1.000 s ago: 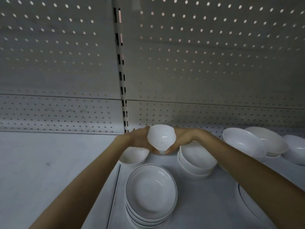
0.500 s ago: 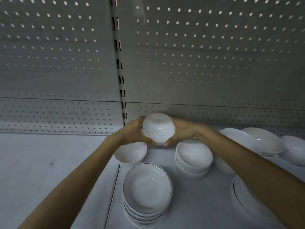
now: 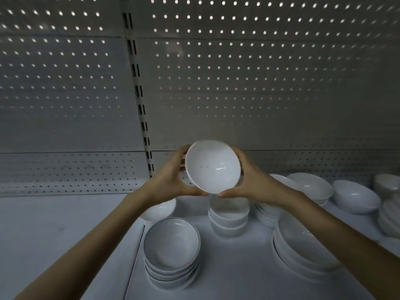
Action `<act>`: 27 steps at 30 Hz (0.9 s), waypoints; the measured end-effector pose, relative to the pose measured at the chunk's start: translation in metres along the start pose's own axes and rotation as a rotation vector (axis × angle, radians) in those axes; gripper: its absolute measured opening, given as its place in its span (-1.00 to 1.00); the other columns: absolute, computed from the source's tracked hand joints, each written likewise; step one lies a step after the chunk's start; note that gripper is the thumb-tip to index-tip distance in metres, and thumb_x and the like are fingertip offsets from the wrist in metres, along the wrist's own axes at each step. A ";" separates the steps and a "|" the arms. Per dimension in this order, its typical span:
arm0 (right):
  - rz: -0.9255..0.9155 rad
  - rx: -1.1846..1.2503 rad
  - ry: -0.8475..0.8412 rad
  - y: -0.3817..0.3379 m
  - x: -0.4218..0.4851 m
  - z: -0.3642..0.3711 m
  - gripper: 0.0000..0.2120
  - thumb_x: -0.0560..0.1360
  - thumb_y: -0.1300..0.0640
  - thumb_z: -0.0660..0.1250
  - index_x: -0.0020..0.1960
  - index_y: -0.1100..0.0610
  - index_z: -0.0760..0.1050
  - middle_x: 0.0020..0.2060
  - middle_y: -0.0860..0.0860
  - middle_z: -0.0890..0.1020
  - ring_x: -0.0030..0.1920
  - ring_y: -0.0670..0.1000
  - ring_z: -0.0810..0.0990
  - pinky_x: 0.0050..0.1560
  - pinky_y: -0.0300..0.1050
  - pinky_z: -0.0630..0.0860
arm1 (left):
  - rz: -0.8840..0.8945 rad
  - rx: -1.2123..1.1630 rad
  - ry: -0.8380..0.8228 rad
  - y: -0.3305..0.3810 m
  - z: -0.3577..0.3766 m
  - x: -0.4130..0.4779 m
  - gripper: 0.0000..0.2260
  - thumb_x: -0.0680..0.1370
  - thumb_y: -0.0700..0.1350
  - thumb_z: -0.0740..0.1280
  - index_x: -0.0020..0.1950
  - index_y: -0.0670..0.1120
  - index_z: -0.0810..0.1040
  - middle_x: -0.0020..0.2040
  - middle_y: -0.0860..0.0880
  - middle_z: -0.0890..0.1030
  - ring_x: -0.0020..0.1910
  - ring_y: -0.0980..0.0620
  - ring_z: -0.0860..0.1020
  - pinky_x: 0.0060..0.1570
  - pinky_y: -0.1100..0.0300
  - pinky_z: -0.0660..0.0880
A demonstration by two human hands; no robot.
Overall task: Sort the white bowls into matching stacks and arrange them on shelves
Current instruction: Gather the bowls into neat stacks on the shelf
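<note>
Bowl (image 3: pixel 213 166), small, round, glossy white, tilted with its hollow toward me, held above the shelf (image 3: pixel 238 267). My left hand (image 3: pixel 171 180) and right hand (image 3: pixel 252 180) cup its opposite sides, fingers curled around the rim. Below: dark-rimmed stack (image 3: pixel 172 254), deeper plain stack (image 3: pixel 229 217). Behind: perforated metal panel (image 3: pixel 259 83).

I note one small white bowl (image 3: pixel 213 166) raised above the shelf (image 3: pixel 238 273), tilted, its glossy inside facing me; stacked bowls (image 3: pixel 172 252) below.
</note>
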State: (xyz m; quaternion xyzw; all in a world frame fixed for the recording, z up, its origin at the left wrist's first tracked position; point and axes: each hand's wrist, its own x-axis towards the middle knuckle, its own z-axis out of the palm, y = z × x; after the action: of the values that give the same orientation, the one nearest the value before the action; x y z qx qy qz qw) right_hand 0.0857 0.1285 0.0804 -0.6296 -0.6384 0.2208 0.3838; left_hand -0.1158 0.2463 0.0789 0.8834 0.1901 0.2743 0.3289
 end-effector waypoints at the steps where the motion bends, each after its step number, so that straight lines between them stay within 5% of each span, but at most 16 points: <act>1: 0.003 0.008 0.018 0.000 -0.012 -0.006 -0.02 0.21 0.07 0.61 0.37 -0.22 0.03 0.29 -0.25 0.26 0.24 -0.29 0.31 0.11 -0.43 0.37 | 0.013 -0.010 -0.006 0.008 0.006 0.000 -0.12 0.24 -0.05 0.61 0.39 0.13 0.16 0.22 0.32 0.34 0.16 0.49 0.38 0.02 0.60 0.36; 4: 0.026 0.022 0.097 0.002 -0.047 -0.026 -0.06 0.21 0.03 0.59 0.37 -0.20 0.04 0.20 -0.37 0.27 0.16 -0.37 0.34 -0.04 -0.60 0.35 | 0.029 -0.056 -0.035 0.030 0.026 0.005 -0.14 0.24 0.03 0.58 0.40 0.12 0.16 0.23 0.27 0.36 0.15 0.40 0.41 0.00 0.53 0.41; 8: 0.060 0.097 0.235 0.010 -0.087 -0.045 -0.13 0.14 -0.22 0.55 0.29 -0.23 0.13 0.20 -0.38 0.33 0.20 -0.31 0.38 0.04 -0.52 0.39 | 0.022 -0.197 -0.037 0.055 0.064 0.013 -0.15 0.21 0.20 0.56 0.40 0.16 0.22 0.27 0.21 0.42 0.16 0.23 0.49 0.05 0.35 0.49; 11: 0.093 0.219 0.344 0.021 -0.113 -0.056 -0.13 0.03 -0.34 0.51 0.25 -0.21 0.23 0.21 -0.27 0.41 0.21 -0.23 0.43 0.08 -0.34 0.49 | -0.012 -0.318 -0.046 0.073 0.099 0.016 -0.21 0.23 0.19 0.56 0.37 0.14 0.27 0.20 0.25 0.45 0.13 0.24 0.49 -0.05 0.45 0.50; 15: 0.147 0.307 0.426 0.038 -0.148 -0.062 -0.21 0.03 -0.29 0.53 0.17 -0.18 0.31 0.14 -0.23 0.47 0.12 -0.22 0.51 -0.02 -0.31 0.52 | -0.040 -0.399 -0.088 0.083 0.141 0.019 -0.21 0.17 0.25 0.50 0.35 0.12 0.35 0.20 0.23 0.50 0.14 0.27 0.50 -0.02 0.42 0.50; 18: 0.180 0.323 0.476 0.053 -0.171 -0.056 -0.16 -0.03 -0.43 0.49 0.16 -0.20 0.30 0.12 -0.26 0.47 0.07 -0.34 0.52 -0.03 -0.36 0.50 | -0.052 -0.426 -0.153 0.083 0.165 0.016 -0.27 0.20 0.24 0.49 0.33 0.15 0.38 0.21 0.25 0.52 0.18 0.28 0.49 0.08 0.38 0.47; 24: 0.240 0.284 0.469 0.072 -0.192 -0.041 -0.20 0.03 -0.44 0.45 0.18 -0.19 0.33 0.13 -0.30 0.48 0.13 -0.35 0.47 0.03 -0.43 0.44 | -0.088 -0.387 -0.232 0.069 0.186 0.006 -0.45 0.21 0.20 0.49 0.11 0.48 0.36 0.12 0.48 0.48 0.20 0.42 0.41 0.23 0.31 0.35; 27: 0.235 0.278 0.438 0.075 -0.195 -0.036 -0.19 0.05 -0.42 0.46 0.20 -0.18 0.31 0.14 -0.30 0.46 0.11 -0.41 0.45 0.00 -0.51 0.40 | -0.102 -0.391 -0.260 0.059 0.191 0.002 -0.36 0.21 0.20 0.51 0.22 0.40 0.34 0.22 0.39 0.46 0.29 0.28 0.40 0.32 0.18 0.36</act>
State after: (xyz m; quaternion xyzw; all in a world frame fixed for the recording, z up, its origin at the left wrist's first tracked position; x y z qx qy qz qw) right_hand 0.1442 -0.0603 0.0035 -0.6735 -0.4265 0.2077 0.5669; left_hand 0.0117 0.1141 -0.0006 0.8201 0.1340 0.1727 0.5289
